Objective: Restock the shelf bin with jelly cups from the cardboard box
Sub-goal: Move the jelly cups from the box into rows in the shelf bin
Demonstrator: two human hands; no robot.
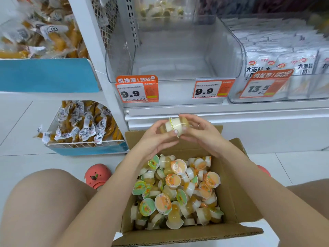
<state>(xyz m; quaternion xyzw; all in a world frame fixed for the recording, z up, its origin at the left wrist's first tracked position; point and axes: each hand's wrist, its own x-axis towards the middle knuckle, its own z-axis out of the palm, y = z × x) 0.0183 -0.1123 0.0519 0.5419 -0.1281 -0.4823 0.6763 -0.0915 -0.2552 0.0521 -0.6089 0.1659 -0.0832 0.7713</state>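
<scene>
An open cardboard box [233, 196] on the floor between my knees holds several jelly cups [178, 191] with orange and green lids. Above the box's far edge, both hands hold a small stack of jelly cups [175, 126] between them. My left hand [158, 138] grips them from the left, thumb on the front. From the right, my right hand [201, 132] curls its fingers round them. The clear shelf bin [226, 50] straight ahead, above the two 9.9 price tags, has nothing visible inside.
A clear bin of white snack packets [284, 56] stands right of the clear shelf bin. Wrapped yellow snacks fill a blue-fronted shelf [46, 73] at upper left and a floor basket [83, 125]. A red shoe [97, 175] sits left of the box. White shelf ledge [231, 113] runs beyond the hands.
</scene>
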